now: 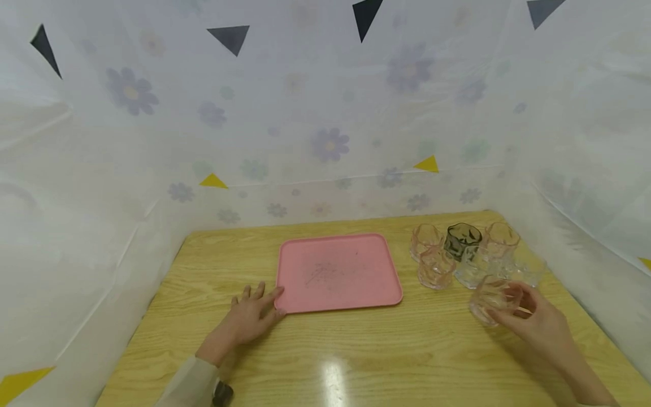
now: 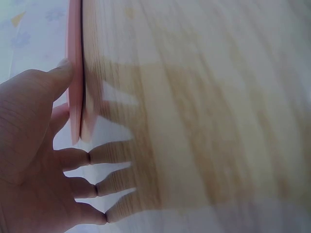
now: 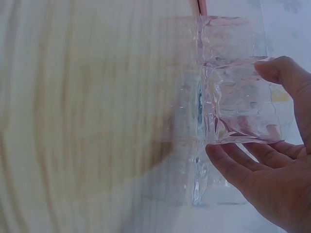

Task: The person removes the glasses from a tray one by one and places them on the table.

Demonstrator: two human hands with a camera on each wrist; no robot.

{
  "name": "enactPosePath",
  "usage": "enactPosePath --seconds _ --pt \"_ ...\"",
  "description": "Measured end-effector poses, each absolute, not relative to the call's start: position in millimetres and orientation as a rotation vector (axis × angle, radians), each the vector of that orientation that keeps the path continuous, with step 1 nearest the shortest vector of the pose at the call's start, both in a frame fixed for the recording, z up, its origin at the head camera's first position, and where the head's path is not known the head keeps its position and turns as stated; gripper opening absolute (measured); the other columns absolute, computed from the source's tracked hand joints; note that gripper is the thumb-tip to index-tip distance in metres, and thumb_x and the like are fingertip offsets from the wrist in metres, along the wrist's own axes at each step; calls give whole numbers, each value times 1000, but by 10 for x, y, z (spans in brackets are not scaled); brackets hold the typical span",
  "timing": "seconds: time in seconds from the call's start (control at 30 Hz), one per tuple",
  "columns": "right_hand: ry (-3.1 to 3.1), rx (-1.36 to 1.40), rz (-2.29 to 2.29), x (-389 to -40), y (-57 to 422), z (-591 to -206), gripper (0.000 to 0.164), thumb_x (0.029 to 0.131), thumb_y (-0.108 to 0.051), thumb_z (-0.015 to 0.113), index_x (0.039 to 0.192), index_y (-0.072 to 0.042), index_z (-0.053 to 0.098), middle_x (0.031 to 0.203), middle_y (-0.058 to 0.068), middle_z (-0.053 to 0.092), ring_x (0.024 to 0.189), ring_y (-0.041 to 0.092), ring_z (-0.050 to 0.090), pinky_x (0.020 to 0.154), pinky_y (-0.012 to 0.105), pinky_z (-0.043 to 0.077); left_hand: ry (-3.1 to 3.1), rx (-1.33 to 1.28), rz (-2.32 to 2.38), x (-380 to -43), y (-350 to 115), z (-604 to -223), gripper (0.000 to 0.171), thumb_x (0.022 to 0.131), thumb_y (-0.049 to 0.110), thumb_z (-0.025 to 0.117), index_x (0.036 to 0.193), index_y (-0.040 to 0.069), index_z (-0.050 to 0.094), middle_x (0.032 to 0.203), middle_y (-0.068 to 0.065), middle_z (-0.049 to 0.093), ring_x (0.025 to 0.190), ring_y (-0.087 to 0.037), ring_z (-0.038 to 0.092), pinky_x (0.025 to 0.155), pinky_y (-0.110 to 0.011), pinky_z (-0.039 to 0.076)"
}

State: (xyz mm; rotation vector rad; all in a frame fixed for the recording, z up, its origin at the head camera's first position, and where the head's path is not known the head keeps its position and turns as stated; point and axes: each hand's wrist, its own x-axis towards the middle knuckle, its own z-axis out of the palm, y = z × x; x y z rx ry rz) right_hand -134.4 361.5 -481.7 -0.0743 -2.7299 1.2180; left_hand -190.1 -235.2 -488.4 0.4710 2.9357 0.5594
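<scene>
A pink tray [image 1: 338,272] lies flat on the wooden table, dark scratch marks across its middle. At its near-left corner rests my left hand [image 1: 249,317], fingers spread on the tabletop, with the thumb [image 2: 60,77] against the tray's rim in the left wrist view. Over on the right, my right hand [image 1: 541,316] holds a see-through, faintly pink glass [image 1: 485,299] by its sides. The right wrist view shows the thumb [image 3: 274,68] on one side of this wavy-walled glass and the fingers [image 3: 231,162] on the other.
Several glasses cluster behind the held one: a dark grey glass [image 1: 461,242], pinkish ones such as the front-left glass [image 1: 436,270], and clear ones like the middle glass [image 1: 473,268]. White sheeting [image 1: 325,102] with flowers and triangles walls the table's back and sides.
</scene>
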Motion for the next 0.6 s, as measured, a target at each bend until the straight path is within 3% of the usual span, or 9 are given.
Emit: enactPosePath --seconds 0.6 --pt "-2763 -124 1202 -1384 3713 -4852 88 94 -35 82 154 8 35 137 27 55 88 -27 50 71 9 55 2935 467 558 -1918 -2357 -4901 64 107 55 53 162 22 45 166 -33 31 149 -70 21 112 -90 17"
